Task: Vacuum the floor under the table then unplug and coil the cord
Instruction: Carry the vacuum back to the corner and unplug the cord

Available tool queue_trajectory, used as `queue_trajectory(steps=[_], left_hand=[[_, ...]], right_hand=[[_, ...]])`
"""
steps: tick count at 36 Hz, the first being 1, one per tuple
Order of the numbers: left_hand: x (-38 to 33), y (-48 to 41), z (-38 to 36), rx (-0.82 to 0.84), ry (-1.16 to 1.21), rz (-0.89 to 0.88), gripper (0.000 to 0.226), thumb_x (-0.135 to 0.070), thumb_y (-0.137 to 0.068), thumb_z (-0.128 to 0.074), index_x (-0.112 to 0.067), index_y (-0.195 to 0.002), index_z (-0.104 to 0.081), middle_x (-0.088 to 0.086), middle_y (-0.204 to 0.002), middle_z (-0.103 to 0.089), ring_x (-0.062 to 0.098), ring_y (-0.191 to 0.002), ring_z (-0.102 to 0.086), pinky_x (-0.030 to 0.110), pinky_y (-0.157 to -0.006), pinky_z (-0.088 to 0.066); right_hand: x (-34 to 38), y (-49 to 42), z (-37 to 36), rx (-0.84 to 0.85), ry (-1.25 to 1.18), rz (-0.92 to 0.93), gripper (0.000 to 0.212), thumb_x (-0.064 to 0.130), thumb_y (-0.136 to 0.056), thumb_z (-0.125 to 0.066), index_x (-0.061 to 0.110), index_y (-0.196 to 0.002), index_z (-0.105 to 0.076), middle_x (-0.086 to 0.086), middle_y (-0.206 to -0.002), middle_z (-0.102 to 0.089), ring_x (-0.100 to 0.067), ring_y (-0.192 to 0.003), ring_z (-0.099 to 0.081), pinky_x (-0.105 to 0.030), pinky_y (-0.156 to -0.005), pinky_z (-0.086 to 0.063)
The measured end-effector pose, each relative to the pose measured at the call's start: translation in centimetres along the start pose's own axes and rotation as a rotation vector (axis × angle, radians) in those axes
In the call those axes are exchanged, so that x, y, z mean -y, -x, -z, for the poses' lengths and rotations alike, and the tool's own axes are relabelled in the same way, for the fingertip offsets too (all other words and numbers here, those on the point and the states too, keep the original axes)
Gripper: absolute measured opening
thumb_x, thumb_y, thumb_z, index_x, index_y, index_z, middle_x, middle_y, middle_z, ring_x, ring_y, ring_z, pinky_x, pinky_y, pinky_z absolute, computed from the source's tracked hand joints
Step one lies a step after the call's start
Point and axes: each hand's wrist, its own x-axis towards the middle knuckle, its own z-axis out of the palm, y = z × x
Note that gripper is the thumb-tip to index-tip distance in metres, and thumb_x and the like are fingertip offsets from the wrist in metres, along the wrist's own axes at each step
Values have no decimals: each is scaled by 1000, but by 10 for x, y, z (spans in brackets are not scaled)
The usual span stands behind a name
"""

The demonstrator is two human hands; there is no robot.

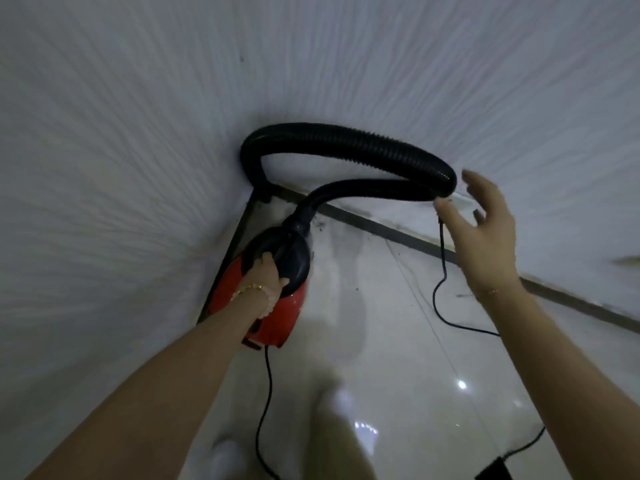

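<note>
A small red vacuum (277,317) with a black top hangs in a corner of the room. My left hand (265,278) grips its black handle. A black ribbed hose (349,136) loops up from the vacuum against the wall and curls back to the right. My right hand (485,230) is raised by the hose's right bend, fingers spread, holding nothing. A thin black cord (441,271) drops from a white socket on the wall (457,199) next to that hand, and another stretch of cord (266,393) trails from the vacuum's rear to the floor.
White textured walls (138,133) meet at the corner, with a dark skirting line (398,233) along the right wall. The glossy white tiled floor (398,341) lies below. A black object (495,471) sits at the bottom right edge, with cord running to it.
</note>
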Motion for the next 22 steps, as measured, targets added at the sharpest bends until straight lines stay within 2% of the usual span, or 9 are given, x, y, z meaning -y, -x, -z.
queue_trajectory(steps=[2,4,6,7,9,13,17,20,22], left_hand=[[-1,-7,-6,-37,96,15,67,-20,-98,-44,-1,-148,-5,21,-151,-29,34,-134,-37,45,-111,-33],[1,-11,-13,-142,97,-19,55,-20,-98,-42,0,-144,-18,23,-139,-44,35,-123,-49,43,-102,-41],[8,-17,-23,-352,-6,-150,39,-22,-97,-45,2,-126,-38,23,-107,-61,31,-88,-60,39,-72,-47],[12,-20,-28,-449,-36,-214,33,-22,-97,-46,3,-118,-43,20,-91,-61,27,-71,-56,35,-56,-43],[19,-28,-36,-564,-59,-283,28,-24,-96,-48,3,-106,-48,14,-70,-53,23,-57,-48,26,-41,-29],[26,-40,-46,-706,-46,-348,25,-24,-94,-51,-1,-102,-52,7,-60,-46,24,-49,-48,22,-40,-29],[25,-44,-48,-769,-47,-432,25,-26,-94,-51,-3,-104,-53,9,-64,-53,25,-51,-50,23,-40,-33],[29,-47,-47,-771,-29,-445,27,-33,-94,-47,-9,-104,-51,9,-69,-58,26,-56,-56,34,-47,-49],[33,-50,-48,-779,26,-452,28,-37,-92,-48,-13,-106,-53,10,-75,-62,27,-62,-59,40,-56,-54]], right_hand=[[-24,10,2,-12,-1,-78,49,24,-88,-66,23,-134,-50,8,-135,-52,-5,-125,-45,-19,-100,-36],[-51,15,1,0,24,-149,51,24,-88,-67,22,-135,-48,4,-137,-52,-11,-128,-45,-28,-100,-37],[-79,13,-3,20,38,-202,54,26,-88,-66,20,-137,-45,1,-141,-50,-14,-131,-43,-29,-100,-37],[-92,11,-5,33,44,-217,56,27,-88,-66,19,-138,-43,-1,-142,-49,-16,-132,-42,-31,-102,-37],[-116,5,-11,61,57,-229,58,29,-89,-64,18,-141,-40,-2,-144,-47,-18,-134,-40,-35,-106,-36],[-149,-7,-22,46,78,-200,61,30,-91,-62,17,-144,-35,-4,-149,-42,-21,-137,-38,-38,-109,-35],[-163,-17,-28,27,99,-170,64,28,-93,-59,14,-148,-29,-5,-155,-32,-25,-138,-37,-32,-96,-40],[-170,-26,-33,21,100,-136,66,30,-92,-59,12,-148,-29,-7,-155,-33,-27,-140,-34,-38,-111,-30],[-173,-32,-39,15,80,-115,64,28,-93,-59,10,-147,-30,-9,-153,-36,-27,-139,-36,-37,-111,-30]])
